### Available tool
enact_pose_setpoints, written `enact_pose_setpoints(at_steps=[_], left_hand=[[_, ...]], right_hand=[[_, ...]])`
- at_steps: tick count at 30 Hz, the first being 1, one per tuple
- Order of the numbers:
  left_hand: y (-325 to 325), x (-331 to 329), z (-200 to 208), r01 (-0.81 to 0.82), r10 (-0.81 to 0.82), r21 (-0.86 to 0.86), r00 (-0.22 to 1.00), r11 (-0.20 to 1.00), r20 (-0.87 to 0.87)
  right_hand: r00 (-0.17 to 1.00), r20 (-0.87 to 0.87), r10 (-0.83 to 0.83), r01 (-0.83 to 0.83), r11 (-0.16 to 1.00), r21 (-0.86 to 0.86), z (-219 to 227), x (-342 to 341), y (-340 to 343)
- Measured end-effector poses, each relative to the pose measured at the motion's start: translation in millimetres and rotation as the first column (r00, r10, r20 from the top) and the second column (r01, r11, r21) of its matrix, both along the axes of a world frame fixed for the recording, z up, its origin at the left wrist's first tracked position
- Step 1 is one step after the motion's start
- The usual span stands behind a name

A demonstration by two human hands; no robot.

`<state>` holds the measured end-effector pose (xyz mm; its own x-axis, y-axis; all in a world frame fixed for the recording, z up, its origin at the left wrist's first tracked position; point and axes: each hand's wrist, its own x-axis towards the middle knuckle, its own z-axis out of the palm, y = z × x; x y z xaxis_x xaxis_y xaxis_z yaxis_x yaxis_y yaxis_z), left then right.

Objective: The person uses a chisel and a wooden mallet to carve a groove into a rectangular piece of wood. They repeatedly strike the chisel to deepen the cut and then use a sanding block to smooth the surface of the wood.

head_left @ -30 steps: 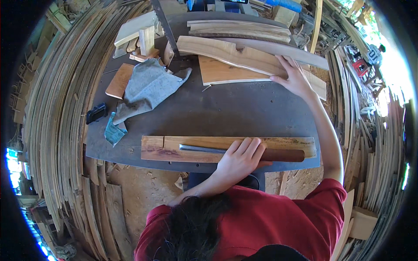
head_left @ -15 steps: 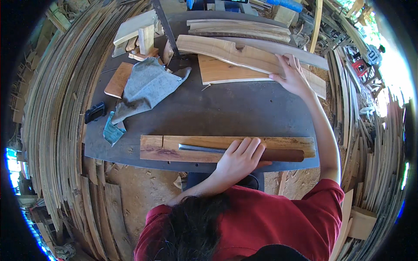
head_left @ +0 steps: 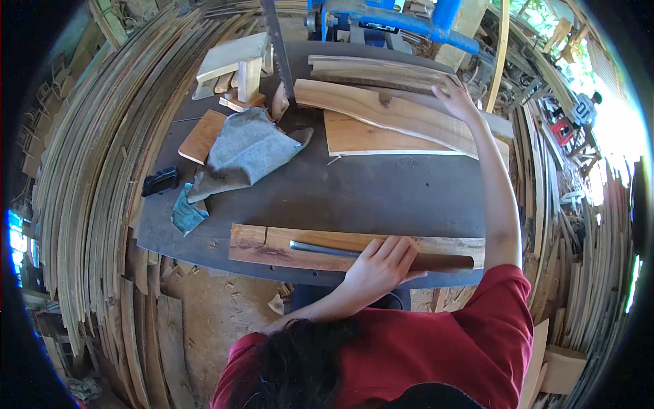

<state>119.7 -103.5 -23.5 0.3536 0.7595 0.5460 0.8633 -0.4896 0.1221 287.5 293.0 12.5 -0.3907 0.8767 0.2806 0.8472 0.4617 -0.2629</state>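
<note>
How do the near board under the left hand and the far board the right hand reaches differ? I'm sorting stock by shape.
The near board is straight, reddish-brown and has a long knife lying on it; the far board is curved, paler and longer. The left hand lies flat on the near board; the right hand touches the far board's end. Both lie flat on the dark table.

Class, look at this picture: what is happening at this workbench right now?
A person in a red shirt leans over a dark grey worktable. The left hand presses flat on a long reddish-brown wooden board at the near edge, where a dark metal blade with a handle lies. The right hand reaches to a long curved pale plank at the far side. A crumpled grey cloth lies to the left.
</note>
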Motion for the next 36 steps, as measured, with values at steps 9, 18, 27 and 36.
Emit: enact_pose_setpoints(at_steps=[9, 18, 27, 36], left_hand=[[1, 1, -8, 0.01, -0.012, 0.051, 0.999, 0.999, 0.039], [0, 1, -10, 0.019, -0.023, 0.044, 0.997, 0.999, 0.077], [0, 1, -8, 0.017, -0.019, 0.026, 0.998, 1.0, 0.055], [1, 0, -4, 0.007, -0.008, 0.051, 0.999, 0.999, 0.037]], right_hand=[[0.954, 0.296, 0.053, -0.023, 0.994, -0.103, 5, -34, 37], [0.905, 0.425, 0.032, -0.054, 0.998, 0.04, 7, -34, 47], [0.876, 0.461, -0.139, -0.133, 0.85, 0.51, 15, -34, 15], [0.828, 0.51, -0.235, -0.289, 0.601, 0.745, 73, 30, -29]])
